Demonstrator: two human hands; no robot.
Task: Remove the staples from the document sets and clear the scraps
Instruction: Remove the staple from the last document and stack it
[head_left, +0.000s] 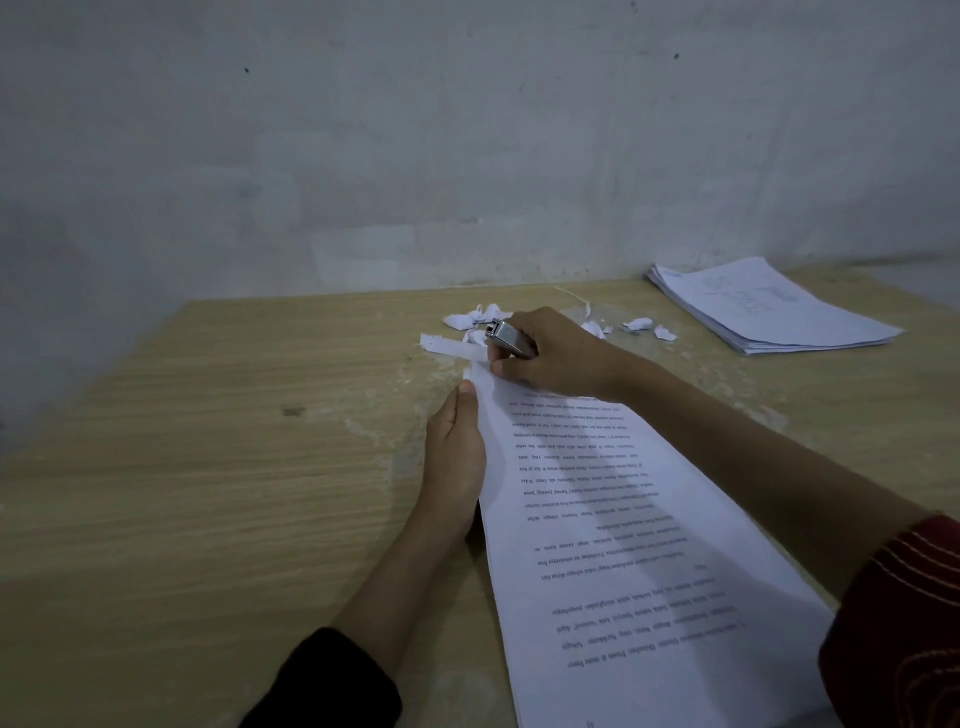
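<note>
Document set: a stack of printed pages lying on the tabletop, running from the near right edge of the view to the middle; the text reads upside down from here
Left hand: laid flat along the stack's left edge, fingers straight and together, pressing the pages — not curled round anything
Right hand: closed around a small silver metal tool at the far corner of the stack, its fingertips touching the top page
Tool: its shiny end sticks out past the fingers, toward the scraps; whether it bites a staple I cannot tell
Paper scraps: torn white bits scattered on the tabletop just beyond the right hand, a longer strip to the left of the tool, more pieces to the right
Second stack: another pile of sheets at the far right, well apart from the hands
Sleeves: dark on the left — red with pale stitching on the right
Wall: pale grey, behind the tabletop
</note>
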